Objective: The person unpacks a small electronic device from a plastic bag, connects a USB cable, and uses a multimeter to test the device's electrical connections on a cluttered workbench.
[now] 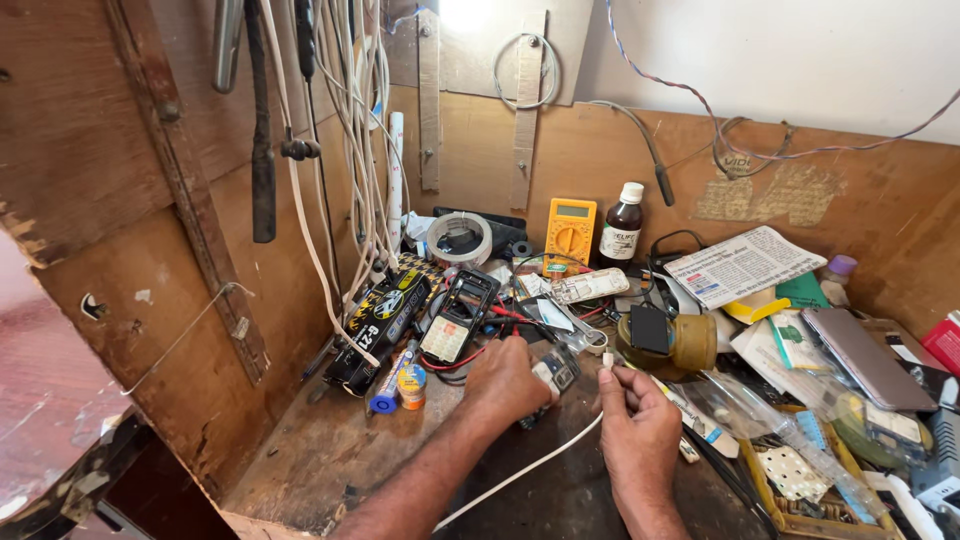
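My left hand (505, 385) rests on the wooden workbench (330, 450), closed around a small grey device (556, 372) with a dark face. My right hand (635, 425) pinches the plug end (606, 360) of a white cable (520, 470) between thumb and fingers, close beside that device. The cable trails back toward me across the bench. Just beyond my left hand lie red and black wires (500, 325) and a black tester with a screen (458, 315).
A yellow multimeter (570, 235), a dark bottle (623, 225) and a tape roll (459, 238) stand at the back wall. A black box (385, 320) leans at left under hanging white cords (350, 120). A folded newspaper (745, 262), a phone (865, 358) and plastic packets crowd the right.
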